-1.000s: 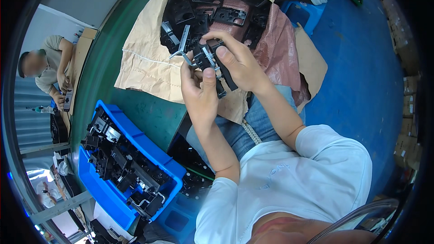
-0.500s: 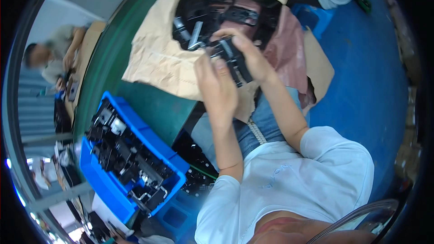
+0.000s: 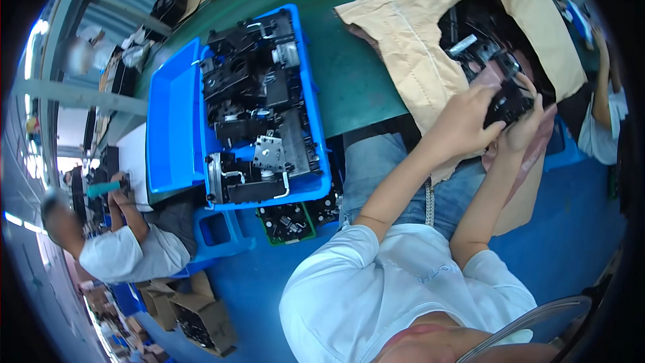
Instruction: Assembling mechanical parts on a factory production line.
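A black mechanical part [image 3: 508,103] is between my two hands, over the mouth of a torn brown paper sack [image 3: 420,47]. My left hand [image 3: 465,119] grips its near left side, fingers curled over the top. My right hand [image 3: 524,124] wraps its right side with the thumb and fingers closed round it. More black parts, some with silvery metal pieces, lie in the dark opening of the sack just beyond my hands. The underside of the held part is hidden by my palms.
Left of the sack, a blue bin [image 3: 321,154] full of black mechanisms rests on the green table [image 3: 359,87]. Below are a green crate [image 3: 293,240], a blue stool [image 3: 247,243] and a cardboard box [image 3: 218,316]. A co-worker [image 3: 134,255] sits left; another person [image 3: 605,121] is at right.
My view has swung left, so the sack and my hands appear further right and the blue bin nearer the middle. The part is still in both hands, held at a different angle.
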A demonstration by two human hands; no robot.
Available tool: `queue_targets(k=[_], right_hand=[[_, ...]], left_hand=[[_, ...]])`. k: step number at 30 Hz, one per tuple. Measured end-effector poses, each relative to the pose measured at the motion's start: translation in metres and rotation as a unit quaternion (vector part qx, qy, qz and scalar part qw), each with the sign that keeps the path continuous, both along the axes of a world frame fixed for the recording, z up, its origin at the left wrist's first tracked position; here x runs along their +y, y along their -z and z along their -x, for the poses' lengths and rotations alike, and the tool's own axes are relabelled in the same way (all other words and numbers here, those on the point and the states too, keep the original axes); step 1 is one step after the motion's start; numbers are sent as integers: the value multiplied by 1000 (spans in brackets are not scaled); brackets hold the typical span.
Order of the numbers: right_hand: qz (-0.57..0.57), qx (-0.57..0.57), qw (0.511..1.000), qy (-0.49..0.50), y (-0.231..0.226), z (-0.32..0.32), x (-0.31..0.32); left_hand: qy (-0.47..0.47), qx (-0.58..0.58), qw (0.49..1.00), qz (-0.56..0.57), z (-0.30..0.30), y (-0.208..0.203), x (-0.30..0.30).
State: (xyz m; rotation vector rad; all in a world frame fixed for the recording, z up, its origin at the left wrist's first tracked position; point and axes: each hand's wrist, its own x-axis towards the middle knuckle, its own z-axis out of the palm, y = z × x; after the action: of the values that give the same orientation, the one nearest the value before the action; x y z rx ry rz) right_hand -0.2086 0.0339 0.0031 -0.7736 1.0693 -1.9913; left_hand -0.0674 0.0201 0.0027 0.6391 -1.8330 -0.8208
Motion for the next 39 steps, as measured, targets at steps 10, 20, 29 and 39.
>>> queue_targets(k=[10,20,29,39], right_hand=[[239,365,899,-48,-83,-71,-48],[665,588,395,-237,-134,-309,-65],[568,517,516,-380,-117,-247,-91],[181,733,643,-130,-125,-81,-303]], left_hand=[[-171,233,946,150,-30,4,-15],[-207,421,880,-77,-82,37,-50],[-414,82,894,150,-89,43,-54],[-404,123,887,185,-99,20,-65]])
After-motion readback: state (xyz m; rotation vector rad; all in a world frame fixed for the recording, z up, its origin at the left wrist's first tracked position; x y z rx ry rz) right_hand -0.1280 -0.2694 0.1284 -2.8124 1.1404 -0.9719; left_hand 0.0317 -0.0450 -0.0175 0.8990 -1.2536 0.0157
